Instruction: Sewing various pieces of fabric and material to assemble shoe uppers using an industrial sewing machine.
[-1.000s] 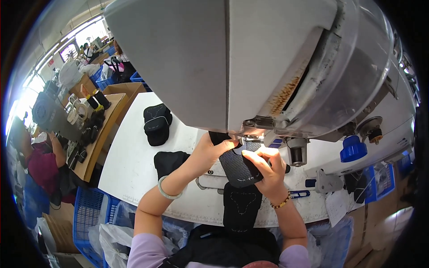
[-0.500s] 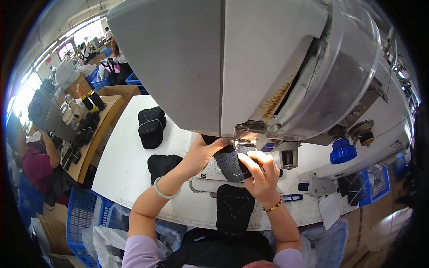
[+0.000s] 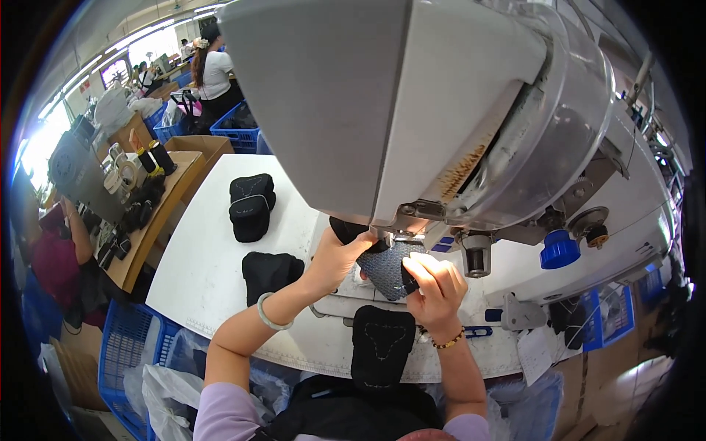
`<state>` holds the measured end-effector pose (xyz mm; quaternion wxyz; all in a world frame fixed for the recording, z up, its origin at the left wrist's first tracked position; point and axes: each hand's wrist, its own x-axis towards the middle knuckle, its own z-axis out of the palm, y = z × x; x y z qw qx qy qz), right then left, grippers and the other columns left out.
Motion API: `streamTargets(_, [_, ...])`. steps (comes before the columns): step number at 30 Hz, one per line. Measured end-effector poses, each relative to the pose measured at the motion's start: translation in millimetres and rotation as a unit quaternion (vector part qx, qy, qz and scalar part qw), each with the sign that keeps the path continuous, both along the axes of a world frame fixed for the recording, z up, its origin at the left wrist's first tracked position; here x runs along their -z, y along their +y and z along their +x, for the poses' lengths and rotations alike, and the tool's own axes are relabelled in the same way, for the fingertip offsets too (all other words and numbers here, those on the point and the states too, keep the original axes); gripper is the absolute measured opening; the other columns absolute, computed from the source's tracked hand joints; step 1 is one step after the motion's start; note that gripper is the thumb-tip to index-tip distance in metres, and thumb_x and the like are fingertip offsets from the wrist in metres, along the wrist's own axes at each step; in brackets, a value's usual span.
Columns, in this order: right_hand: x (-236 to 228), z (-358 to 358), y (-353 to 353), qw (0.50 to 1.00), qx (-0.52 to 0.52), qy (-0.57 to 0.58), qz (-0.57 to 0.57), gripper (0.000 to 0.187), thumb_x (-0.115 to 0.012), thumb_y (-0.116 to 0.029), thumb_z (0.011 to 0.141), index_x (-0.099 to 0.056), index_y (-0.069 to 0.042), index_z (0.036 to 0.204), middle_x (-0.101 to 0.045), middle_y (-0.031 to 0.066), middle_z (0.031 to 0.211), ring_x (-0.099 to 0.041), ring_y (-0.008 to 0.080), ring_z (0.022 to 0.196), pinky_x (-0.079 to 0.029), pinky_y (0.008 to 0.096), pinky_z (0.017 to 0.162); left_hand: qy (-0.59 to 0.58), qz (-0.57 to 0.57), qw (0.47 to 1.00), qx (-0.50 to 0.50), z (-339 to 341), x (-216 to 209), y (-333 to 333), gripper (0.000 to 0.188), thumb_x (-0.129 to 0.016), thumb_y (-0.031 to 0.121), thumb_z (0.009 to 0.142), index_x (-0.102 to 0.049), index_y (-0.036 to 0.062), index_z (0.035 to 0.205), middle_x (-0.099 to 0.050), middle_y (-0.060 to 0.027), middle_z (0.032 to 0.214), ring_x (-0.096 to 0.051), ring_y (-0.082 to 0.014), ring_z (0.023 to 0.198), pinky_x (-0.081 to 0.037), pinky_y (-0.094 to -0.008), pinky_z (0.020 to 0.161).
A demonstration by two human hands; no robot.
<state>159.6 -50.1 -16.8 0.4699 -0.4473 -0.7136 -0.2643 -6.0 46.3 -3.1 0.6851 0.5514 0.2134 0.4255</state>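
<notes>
Under the head of a sewing machine (image 3: 316, 110), a grey textured fabric piece with black edging (image 3: 386, 272) is stretched between my hands. My left hand (image 3: 331, 263) pinches its left side, thumb on top close to the needle area. On the other side, my right hand (image 3: 439, 289) grips the black edge with bent fingers. The needle tip and the far part of the piece are hidden by the machine head. Directly in front of me lies a black fabric piece with light stitching (image 3: 382, 347), partly over the table edge.
On the left of the white table (image 3: 191, 257) lie a stack of black stitched pieces (image 3: 251, 208) and another black piece (image 3: 271, 278). A blue-handled tool (image 3: 478, 331) is right of my wrist. Blue crates (image 3: 131, 360) flank the table. Other people sit further left.
The grey fabric has turned slightly and is pulled flatter. My right fingers have moved from lying over it to gripping its right edge. The whole view has shifted a little.
</notes>
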Motion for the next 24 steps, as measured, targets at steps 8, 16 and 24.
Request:
streamTargets(8, [11.2,16.0,3.3,0.999,0.011,0.045,-0.012,0.033,-0.055,0.01,0.062,-0.063,-0.003,0.091,-0.065,0.0096,0.084,-0.063,0.0232,0.068,-0.048,0.0286,0.058,0.039,0.161,0.978,-0.124,6.1,2.0,-18.0,0.014,-0.055,0.011,0.089,-0.06,-0.0005,0.094,-0.06,-0.0014,0.08,-0.052,-0.0066,0.06,-0.042,-0.0198,0.044])
streamTargets(16, [30.9,25.6,8.3,0.983,0.049,0.167,-0.057,0.032,-0.057,-0.003,0.05,-0.06,0.004,0.081,-0.056,0.0106,0.072,-0.05,0.0252,0.057,-0.04,0.0329,0.053,0.038,0.063,0.986,-0.148,12.2,-9.9,-31.5,0.013,-0.052,0.009,0.088,-0.061,-0.0001,0.091,-0.058,-0.0001,0.073,-0.049,-0.0047,0.06,-0.04,-0.0209,0.046])
streamTargets(24, [20.5,17.3,18.6,0.931,-0.053,0.349,-0.091,0.008,-0.056,0.009,0.082,-0.058,0.002,0.079,-0.056,-0.0006,0.075,-0.049,0.0078,0.067,-0.042,0.0244,0.062,0.058,0.086,0.965,-0.24,23.1,-6.1,-44.8,0.013,-0.052,0.005,0.088,-0.06,-0.002,0.095,-0.061,-0.0031,0.082,-0.052,-0.0086,0.068,-0.043,-0.0236,0.06])
